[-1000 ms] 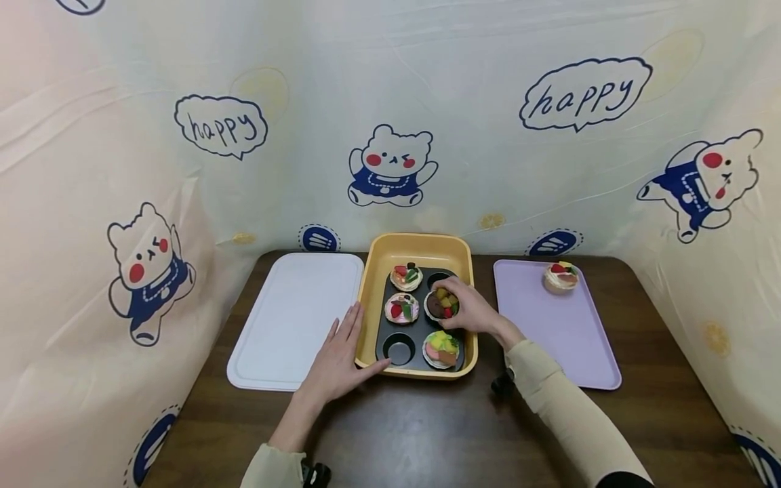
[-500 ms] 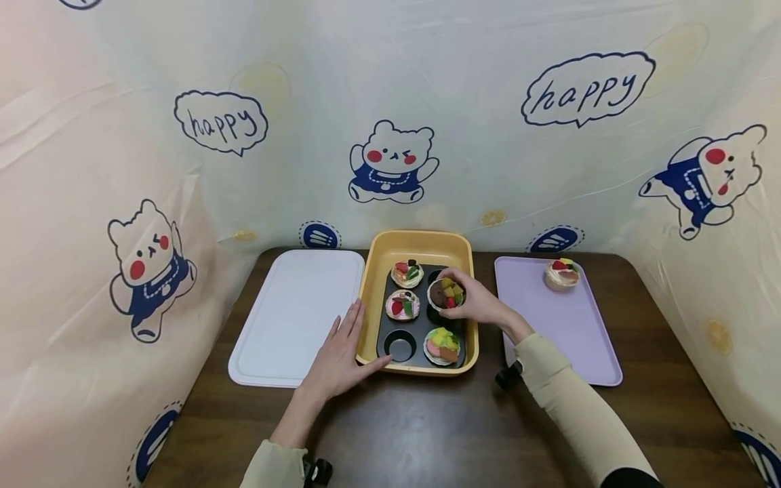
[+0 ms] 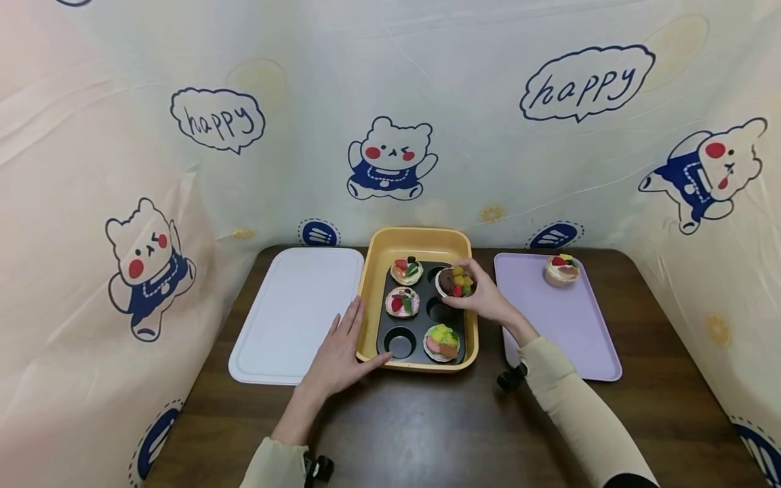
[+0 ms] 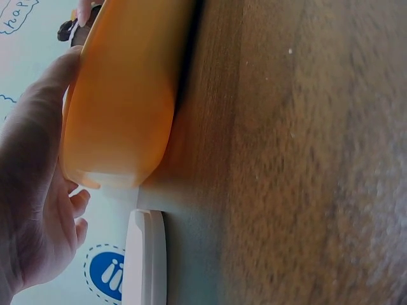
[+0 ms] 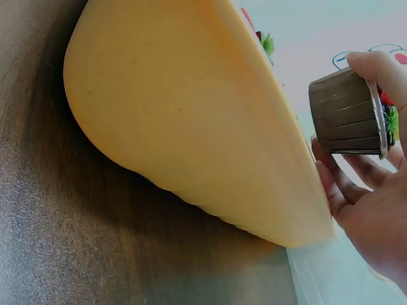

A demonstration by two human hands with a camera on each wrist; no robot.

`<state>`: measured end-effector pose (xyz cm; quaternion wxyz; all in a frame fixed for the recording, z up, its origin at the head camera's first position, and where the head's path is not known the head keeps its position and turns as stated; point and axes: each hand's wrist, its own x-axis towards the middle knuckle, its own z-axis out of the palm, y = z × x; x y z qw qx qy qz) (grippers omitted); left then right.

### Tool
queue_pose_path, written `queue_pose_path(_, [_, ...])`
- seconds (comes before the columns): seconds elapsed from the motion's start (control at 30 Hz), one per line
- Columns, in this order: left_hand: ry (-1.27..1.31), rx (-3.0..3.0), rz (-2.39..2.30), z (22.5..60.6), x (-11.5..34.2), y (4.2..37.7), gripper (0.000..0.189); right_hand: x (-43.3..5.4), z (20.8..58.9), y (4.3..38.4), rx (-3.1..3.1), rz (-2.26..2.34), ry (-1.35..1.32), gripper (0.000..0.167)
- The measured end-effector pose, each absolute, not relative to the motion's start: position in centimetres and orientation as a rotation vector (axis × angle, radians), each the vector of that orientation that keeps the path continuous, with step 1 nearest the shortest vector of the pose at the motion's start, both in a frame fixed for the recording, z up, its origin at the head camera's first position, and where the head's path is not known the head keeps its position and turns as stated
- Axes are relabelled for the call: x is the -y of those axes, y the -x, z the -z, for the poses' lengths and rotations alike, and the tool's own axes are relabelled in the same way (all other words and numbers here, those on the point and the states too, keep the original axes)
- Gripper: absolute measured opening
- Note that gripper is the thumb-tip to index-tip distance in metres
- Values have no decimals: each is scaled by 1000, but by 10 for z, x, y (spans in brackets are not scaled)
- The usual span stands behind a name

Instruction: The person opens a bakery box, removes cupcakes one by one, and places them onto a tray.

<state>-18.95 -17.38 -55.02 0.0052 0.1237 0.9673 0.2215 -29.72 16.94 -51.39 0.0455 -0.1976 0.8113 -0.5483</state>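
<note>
Chocolate cupcake [image 3: 449,282] pinched by fingers of right hand [image 3: 488,298], left hand [image 3: 339,348] touching yellow tray [image 3: 421,245] rim, fingers straight

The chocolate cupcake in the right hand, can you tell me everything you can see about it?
The chocolate cupcake has a brown, pleated, papery-looking cup with a pale rim. On top are a brown part, yellow chunks, red pieces and green bits. It's roughly upright, held by the right hand above the dark muffin pan, and only that hand seems to touch it.
</note>
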Motion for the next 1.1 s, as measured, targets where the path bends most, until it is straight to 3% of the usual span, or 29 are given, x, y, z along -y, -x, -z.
queue_pose_path(0.6, [-379,-3021,-715,550,174,190,123,-175,518,295,-2270,1961,348,78])
queue_pose_path(1.1, [-377,-3020,-713,552,174,191,124,-198,519,293,-2240,2031,163,68])
